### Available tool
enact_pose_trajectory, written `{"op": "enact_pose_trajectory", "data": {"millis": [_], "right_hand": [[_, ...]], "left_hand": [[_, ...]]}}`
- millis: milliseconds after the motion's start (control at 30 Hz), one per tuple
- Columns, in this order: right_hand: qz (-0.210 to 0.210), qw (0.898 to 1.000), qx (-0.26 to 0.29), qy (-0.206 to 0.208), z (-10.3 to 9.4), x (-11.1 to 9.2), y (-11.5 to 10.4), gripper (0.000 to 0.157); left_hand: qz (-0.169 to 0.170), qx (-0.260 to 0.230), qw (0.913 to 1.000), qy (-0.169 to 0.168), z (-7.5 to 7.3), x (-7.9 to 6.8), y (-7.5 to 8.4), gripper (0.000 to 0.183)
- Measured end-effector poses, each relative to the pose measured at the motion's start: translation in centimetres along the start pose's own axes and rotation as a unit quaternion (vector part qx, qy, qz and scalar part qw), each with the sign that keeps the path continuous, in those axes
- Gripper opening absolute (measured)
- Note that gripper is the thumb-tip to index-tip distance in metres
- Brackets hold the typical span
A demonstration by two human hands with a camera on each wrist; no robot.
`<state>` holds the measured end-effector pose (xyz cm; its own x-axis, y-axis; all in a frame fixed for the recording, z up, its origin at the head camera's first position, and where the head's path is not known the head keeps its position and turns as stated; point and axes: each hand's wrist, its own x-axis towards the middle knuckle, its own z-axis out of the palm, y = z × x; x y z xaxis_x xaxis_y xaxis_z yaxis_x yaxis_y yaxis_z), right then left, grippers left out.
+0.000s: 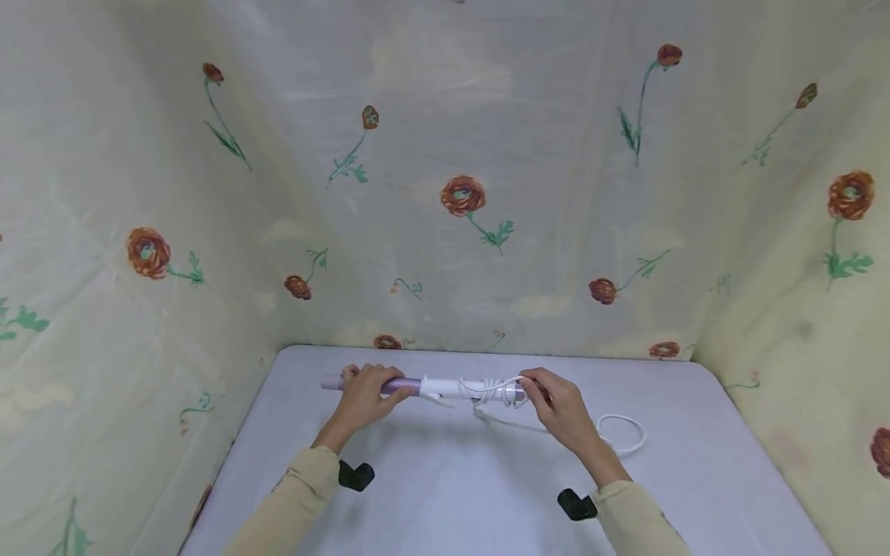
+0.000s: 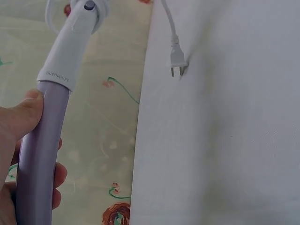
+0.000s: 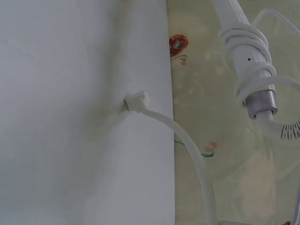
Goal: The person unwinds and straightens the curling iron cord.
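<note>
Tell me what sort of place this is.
Probably a small screened-off work booth, though I can't be certain: flower-printed sheeting surrounds three sides of a pale table, and the left hand holds a corded, wand-like appliance.

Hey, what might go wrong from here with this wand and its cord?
The cord is coiled unevenly around the white handle, so turns could slip if the right hand lets go. The plug is unheld and might swing or catch. The cord's loop beside the right arm could snag.
</note>
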<state>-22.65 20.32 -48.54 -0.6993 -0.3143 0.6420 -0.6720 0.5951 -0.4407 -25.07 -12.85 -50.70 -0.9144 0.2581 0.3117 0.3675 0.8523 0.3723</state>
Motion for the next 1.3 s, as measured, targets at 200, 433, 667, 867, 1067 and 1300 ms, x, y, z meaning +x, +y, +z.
{"op": "enact_pose_trajectory", "data": {"millis": [200,433,667,867,1067,1300], "right_hand": [[-0.009,1.0,-0.006,-0.025,-0.8,1.0,0.8,0.012],[0.029,0.999,-0.011,-0.036,-0.7,1.2,2.4,0.013],[0.096,0.993,0.004,-0.074,0.6,0.1,3.7,0.017],[0.143,0.985,-0.001,-0.101,1.9,-1.0,4.1,0.017],[0.131,0.984,-0.027,-0.117,3.2,-2.7,4.4,0.008],[0.109,0.971,-0.054,-0.207,4.6,-5.0,2.7,0.032]], "left_hand": [[-0.003,-0.022,0.9991,-0.035,-0.1,-0.5,-0.1,0.039],[0.007,-0.066,0.9949,-0.077,0.0,-0.9,-0.8,0.041],[0.009,-0.088,0.9933,-0.075,-0.6,-0.6,-0.8,0.04],[0.005,-0.092,0.9925,-0.081,-0.8,-0.3,-0.8,0.041],[-0.002,-0.114,0.9915,-0.064,-0.8,0.0,-0.9,0.044],[-0.015,-0.1,0.9948,-0.016,-0.9,0.5,-0.8,0.045]]}}
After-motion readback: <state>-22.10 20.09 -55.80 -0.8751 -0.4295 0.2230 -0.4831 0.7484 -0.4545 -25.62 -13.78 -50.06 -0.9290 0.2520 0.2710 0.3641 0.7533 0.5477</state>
